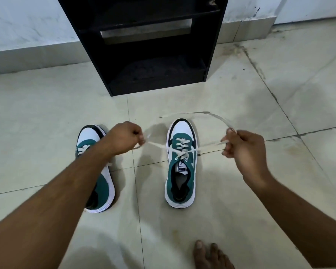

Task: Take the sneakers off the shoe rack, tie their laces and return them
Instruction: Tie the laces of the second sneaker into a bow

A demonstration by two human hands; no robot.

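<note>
Two green-and-white sneakers stand on the tiled floor, toes pointing at the black shoe rack [144, 45]. The right sneaker [180, 164] sits between my hands, its white laces [159, 145] crossed over the tongue and pulled taut to both sides. My left hand [124, 138] is shut on the left lace end. My right hand [241, 146] pinches the right lace end, whose loose tail arcs blurred above the toe. The left sneaker [99, 183] is partly hidden under my left forearm, and its laces are mostly out of sight.
The shoe rack stands against a white wall with its lower shelves dark and nothing visible in them. A bare foot [209, 255] rests on the tiles at the bottom edge, right of centre. Pale floor tiles [279, 94] with stained grout lines surround the shoes.
</note>
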